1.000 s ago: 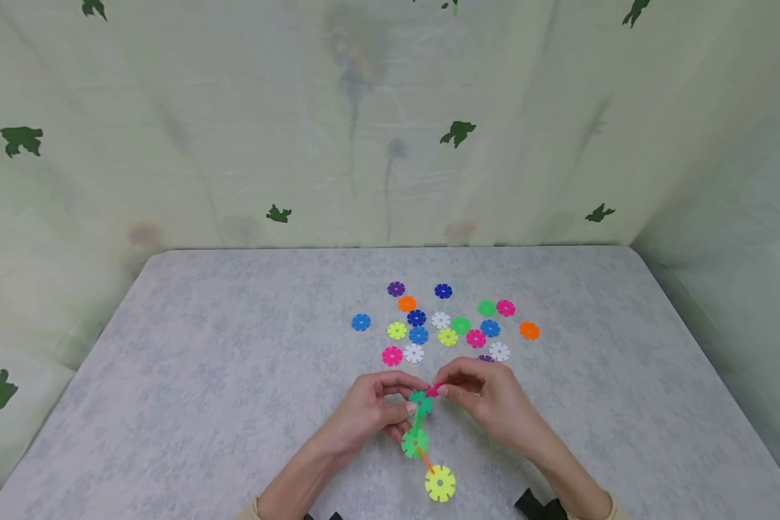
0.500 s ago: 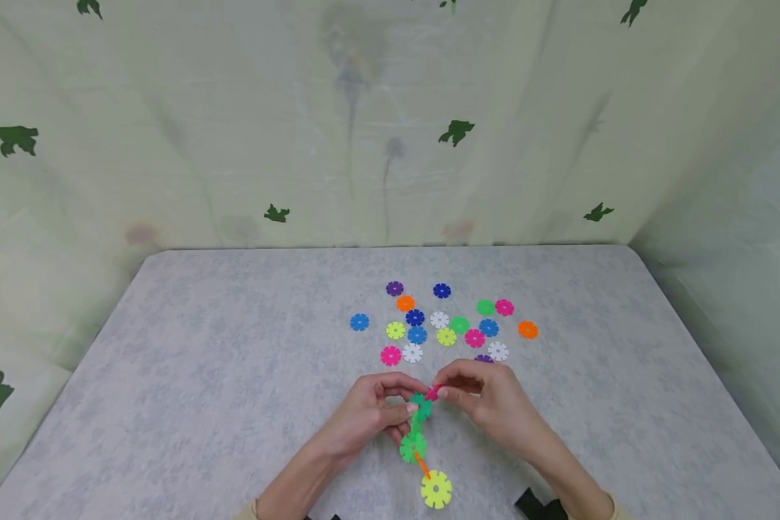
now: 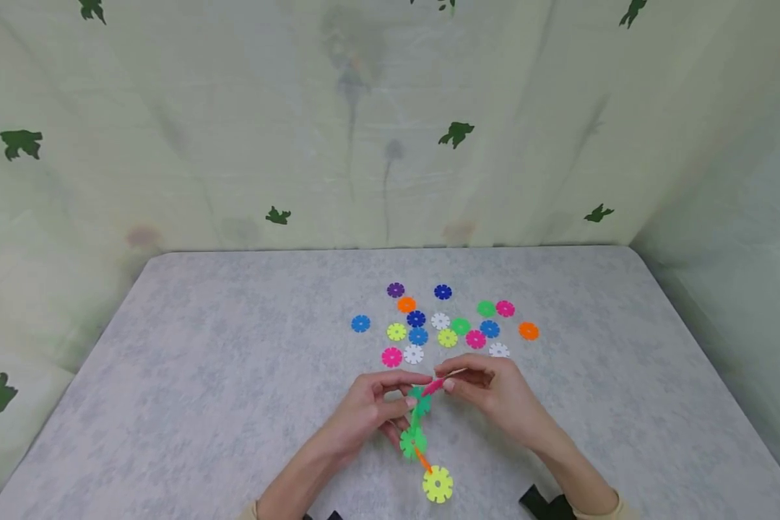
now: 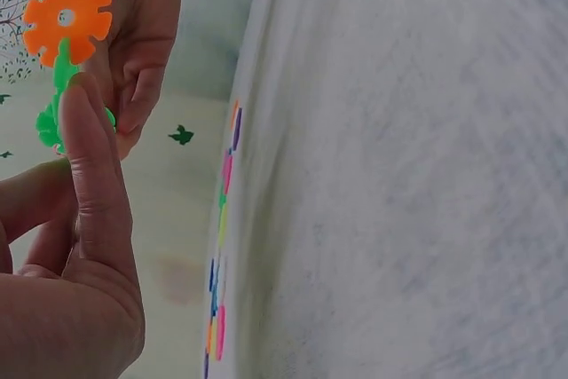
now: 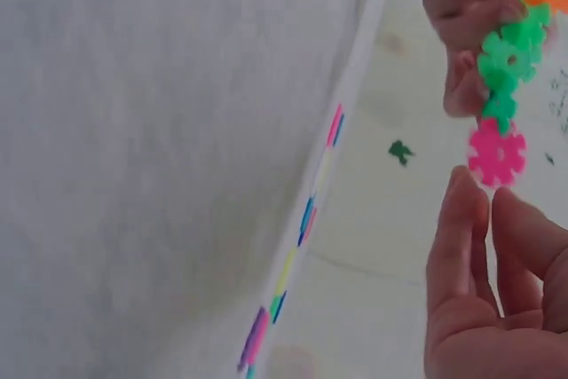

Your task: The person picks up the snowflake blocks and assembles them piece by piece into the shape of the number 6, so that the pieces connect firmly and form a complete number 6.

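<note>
We see the chain (image 3: 416, 422) of notched discs held in the air above the bench (image 3: 234, 347), on the side of its near edge, which lies out of view. The left hand (image 3: 370, 408) pinches the upper green disc (image 3: 422, 399) with its fingers, perhaps to steady the chain where the pink disc (image 3: 432, 387) meets it. The right hand (image 3: 494, 393) pinches the pink disc by its rim; its fingertips stand slightly apart, with the rim between. We judge that this rim grip leaves the other side free for the joint; how deep the notches sit, we cannot tell.

Both forearms come from the near edge and lean inward, so the hands meet almost face to face. The yellow disc (image 3: 438, 484) forms the chain's end nearest to us. The loose discs (image 3: 447, 337) lie flat towards the far edge, probably within easy reach.
</note>
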`<state>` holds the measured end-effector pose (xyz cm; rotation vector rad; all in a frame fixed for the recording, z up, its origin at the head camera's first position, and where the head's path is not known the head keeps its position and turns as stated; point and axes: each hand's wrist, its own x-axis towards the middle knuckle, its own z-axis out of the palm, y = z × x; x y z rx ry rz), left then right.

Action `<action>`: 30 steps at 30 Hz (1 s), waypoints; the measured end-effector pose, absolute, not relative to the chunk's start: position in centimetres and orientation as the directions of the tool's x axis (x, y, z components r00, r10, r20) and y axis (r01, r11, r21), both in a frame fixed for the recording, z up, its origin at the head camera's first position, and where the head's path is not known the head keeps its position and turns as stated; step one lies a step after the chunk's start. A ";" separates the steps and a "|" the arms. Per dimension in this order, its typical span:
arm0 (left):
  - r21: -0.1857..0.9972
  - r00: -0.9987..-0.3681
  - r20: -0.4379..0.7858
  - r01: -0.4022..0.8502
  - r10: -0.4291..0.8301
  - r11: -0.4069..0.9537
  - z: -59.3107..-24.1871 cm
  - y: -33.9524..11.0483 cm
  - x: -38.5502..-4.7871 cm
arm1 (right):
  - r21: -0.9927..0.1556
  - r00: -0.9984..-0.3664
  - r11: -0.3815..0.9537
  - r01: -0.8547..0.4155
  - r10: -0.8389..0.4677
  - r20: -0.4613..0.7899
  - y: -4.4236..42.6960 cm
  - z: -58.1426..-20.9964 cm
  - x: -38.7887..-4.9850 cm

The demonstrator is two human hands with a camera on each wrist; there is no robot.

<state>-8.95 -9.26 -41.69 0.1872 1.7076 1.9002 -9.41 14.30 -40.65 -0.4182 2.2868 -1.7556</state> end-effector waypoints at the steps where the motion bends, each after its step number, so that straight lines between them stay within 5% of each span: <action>1: 0.951 -0.829 -0.259 -0.309 0.496 -0.021 -41.7 -9.3 -9.0 | -0.967 -0.935 0.239 -0.087 -0.354 -0.003 14.7 -40.7 -9.6; 13: 0.970 -0.868 -0.217 -0.242 0.447 0.002 -42.2 -9.7 -9.3 | -0.789 -0.951 0.590 -0.168 -0.307 -0.027 18.9 -40.5 -11.8; 30: 0.963 -0.886 -0.215 -0.263 0.411 -0.063 -42.2 -9.5 -9.2 | -0.636 -0.874 0.695 -0.335 -0.482 -0.067 20.5 -42.5 -13.9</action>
